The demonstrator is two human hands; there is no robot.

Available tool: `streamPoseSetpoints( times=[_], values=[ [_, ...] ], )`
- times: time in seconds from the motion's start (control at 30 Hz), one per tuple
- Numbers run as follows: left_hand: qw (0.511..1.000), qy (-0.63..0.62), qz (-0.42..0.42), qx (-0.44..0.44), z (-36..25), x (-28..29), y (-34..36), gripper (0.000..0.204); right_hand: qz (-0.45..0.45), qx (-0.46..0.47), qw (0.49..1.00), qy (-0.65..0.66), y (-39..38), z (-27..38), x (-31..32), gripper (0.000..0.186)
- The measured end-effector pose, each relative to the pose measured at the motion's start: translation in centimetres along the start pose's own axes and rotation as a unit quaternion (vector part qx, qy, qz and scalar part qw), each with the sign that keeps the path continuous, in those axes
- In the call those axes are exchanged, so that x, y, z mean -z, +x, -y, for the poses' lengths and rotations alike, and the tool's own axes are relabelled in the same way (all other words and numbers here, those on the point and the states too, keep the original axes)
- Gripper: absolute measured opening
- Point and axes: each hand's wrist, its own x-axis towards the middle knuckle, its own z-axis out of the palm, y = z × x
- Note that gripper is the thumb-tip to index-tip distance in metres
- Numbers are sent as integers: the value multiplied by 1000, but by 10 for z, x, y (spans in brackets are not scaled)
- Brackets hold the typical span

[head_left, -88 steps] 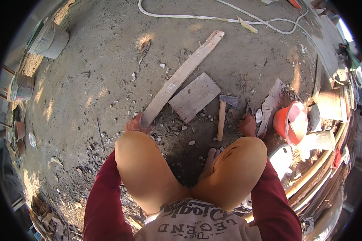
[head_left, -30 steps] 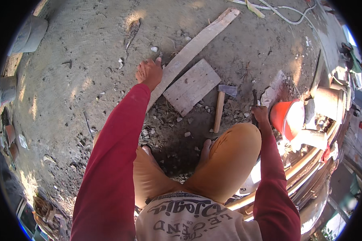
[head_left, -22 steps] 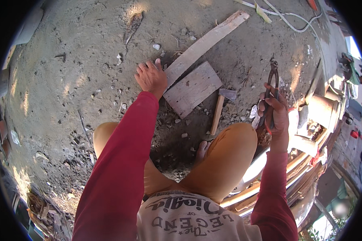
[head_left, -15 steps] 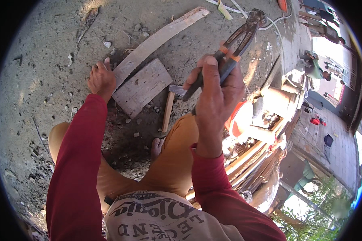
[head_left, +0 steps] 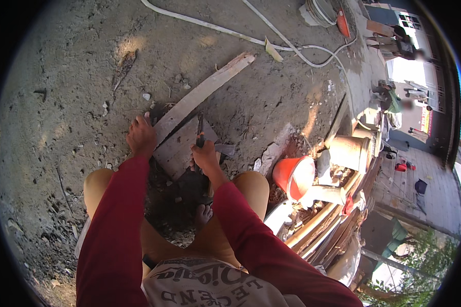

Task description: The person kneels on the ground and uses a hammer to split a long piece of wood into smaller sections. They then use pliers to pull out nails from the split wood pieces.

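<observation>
I squat on a dirt floor with my knees apart. My left hand (head_left: 141, 137) presses down on the near end of a long pale plank (head_left: 206, 91). My right hand (head_left: 206, 157) grips the handles of dark metal pincers (head_left: 200, 129), whose jaws point away from me onto a small square board (head_left: 175, 152) lying against the plank. A hammer's head (head_left: 225, 149) shows just right of my right hand, while its handle is hidden behind my wrist.
An orange bucket (head_left: 293, 176) lies tipped at my right knee, with a beige bucket (head_left: 348, 151) and stacked timber (head_left: 312, 227) behind it. A white hose (head_left: 225, 34) runs across the ground at the far side. Another person (head_left: 400, 46) is far off at upper right.
My right hand picked the pincers up from the right, raised them, and has brought them down onto the square board. My left hand has stayed at the plank's near end.
</observation>
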Motion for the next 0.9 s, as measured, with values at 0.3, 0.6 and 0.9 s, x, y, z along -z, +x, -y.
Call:
streamPoseSetpoints(
  times=[0.3, 0.6, 0.9],
  values=[
    [1000, -7, 2, -4, -2, 6, 1, 36, -3, 13, 1000, -21, 12, -18, 6, 15],
    [999, 17, -24, 30, 8, -27, 0, 33, 13, -16, 1000, -14, 8, -18, 7, 15],
    [992, 97, -32, 67, -4, -20, -5, 42, 45, -55, 993, 98, 11, -14, -3, 11]
  ],
)
